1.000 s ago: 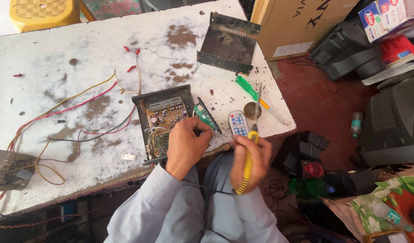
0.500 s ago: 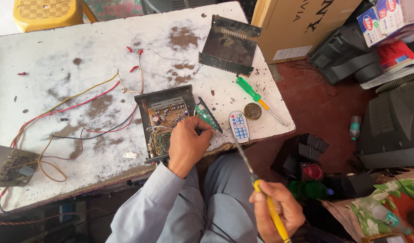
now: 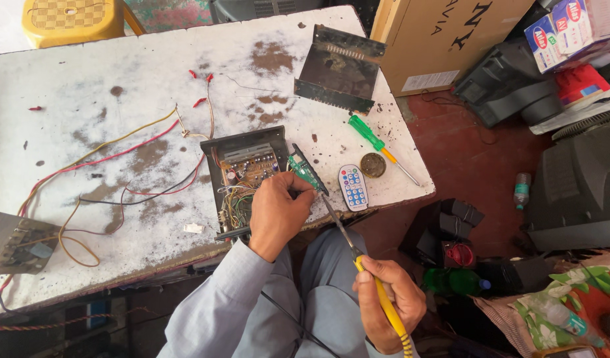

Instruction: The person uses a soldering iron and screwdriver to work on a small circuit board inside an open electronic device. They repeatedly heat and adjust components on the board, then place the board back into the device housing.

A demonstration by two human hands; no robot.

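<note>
head view: left hand point(image 3: 277, 212) pinches small green circuit board point(image 3: 303, 171) at near-right corner of open black amplifier box point(image 3: 246, 179) on white table point(image 3: 86, 86). right hand point(image 3: 389, 303) fist-wrapped around yellow-handled soldering iron point(image 3: 358, 258), tip near board. remote point(image 3: 353, 187) just right.

On the worn, stained white-painted table point(image 3: 119, 79), a matt dark metal chassis point(image 3: 245, 182) holds a green circuit board point(image 3: 303, 171); the soldering iron point(image 3: 378, 292) has a glossy yellow plastic handle.
</note>
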